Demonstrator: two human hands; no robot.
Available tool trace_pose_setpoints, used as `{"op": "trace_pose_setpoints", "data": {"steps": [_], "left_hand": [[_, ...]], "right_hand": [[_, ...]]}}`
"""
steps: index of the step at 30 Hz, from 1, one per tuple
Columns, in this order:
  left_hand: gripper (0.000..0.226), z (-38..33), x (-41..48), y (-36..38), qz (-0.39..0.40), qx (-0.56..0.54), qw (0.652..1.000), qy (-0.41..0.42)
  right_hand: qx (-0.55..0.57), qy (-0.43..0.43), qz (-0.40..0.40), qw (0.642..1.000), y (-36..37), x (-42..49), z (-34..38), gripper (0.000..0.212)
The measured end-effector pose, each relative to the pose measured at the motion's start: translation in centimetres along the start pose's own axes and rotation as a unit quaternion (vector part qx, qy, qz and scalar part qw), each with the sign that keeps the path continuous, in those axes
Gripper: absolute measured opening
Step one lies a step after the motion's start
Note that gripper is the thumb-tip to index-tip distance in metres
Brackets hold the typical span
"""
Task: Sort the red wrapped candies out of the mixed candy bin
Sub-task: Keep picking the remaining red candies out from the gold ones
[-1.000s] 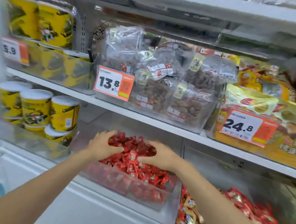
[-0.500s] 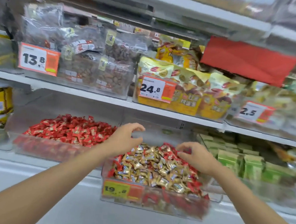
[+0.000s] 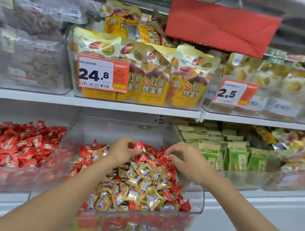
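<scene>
A clear plastic mixed candy bin on the lower shelf holds gold wrapped candies in the middle and red wrapped candies around the edges and back. My left hand is at the back of the pile and pinches a red wrapped candy between thumb and fingers. My right hand is beside it, its fingertips pinching another red candy on the pile. To the left, a second clear bin is full of red candies only.
Green packets fill the bin to the right. The shelf above carries yellow snack bags with a 24.8 price tag and a 2.5 tag. A red card hangs over the upper shelf.
My view has swung right from the all-red bin to the mixed bin. Both hands have dropped onto the back of the mixed pile, and each now pinches a red candy.
</scene>
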State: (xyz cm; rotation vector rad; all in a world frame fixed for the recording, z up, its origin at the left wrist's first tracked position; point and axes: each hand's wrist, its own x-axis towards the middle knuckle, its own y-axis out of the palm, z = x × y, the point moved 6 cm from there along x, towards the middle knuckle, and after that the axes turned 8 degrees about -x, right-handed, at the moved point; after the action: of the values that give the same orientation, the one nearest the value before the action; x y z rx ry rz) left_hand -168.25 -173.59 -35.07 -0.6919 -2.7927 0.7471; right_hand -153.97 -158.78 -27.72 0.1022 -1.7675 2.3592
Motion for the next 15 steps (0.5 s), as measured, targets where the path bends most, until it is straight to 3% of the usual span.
{"op": "trace_pose_setpoints", "data": {"steps": [2,4,7,9,13,15], "left_hand": [[0.03,-0.1,-0.3,-2.3,-0.051,-0.048,0.997,-0.01],[0.039,-0.2,-0.9,-3.3,-0.032,-0.067,0.997,-0.013],[0.035,-0.1,-2.5,-3.6,0.017,-0.079,0.997,-0.017],[0.027,0.1,-3.5,-3.9,0.008,-0.09,0.996,-0.016],[0.019,0.4,-4.4,-4.5,-0.011,-0.102,0.995,0.002],[0.018,0.4,-4.5,-4.6,-0.017,-0.118,0.993,0.006]], "right_hand": [[-0.025,0.002,0.015,1.0,0.4,0.8,0.8,0.034],[-0.048,0.013,0.068,0.996,2.2,2.2,1.2,0.046],[-0.037,0.042,0.209,0.976,6.5,3.5,1.2,0.056],[-0.042,0.043,0.252,0.966,8.5,3.4,1.3,0.052],[0.044,0.043,0.147,0.987,8.3,2.9,1.3,0.012],[0.1,0.041,0.102,0.989,7.0,2.7,1.2,0.019]]}}
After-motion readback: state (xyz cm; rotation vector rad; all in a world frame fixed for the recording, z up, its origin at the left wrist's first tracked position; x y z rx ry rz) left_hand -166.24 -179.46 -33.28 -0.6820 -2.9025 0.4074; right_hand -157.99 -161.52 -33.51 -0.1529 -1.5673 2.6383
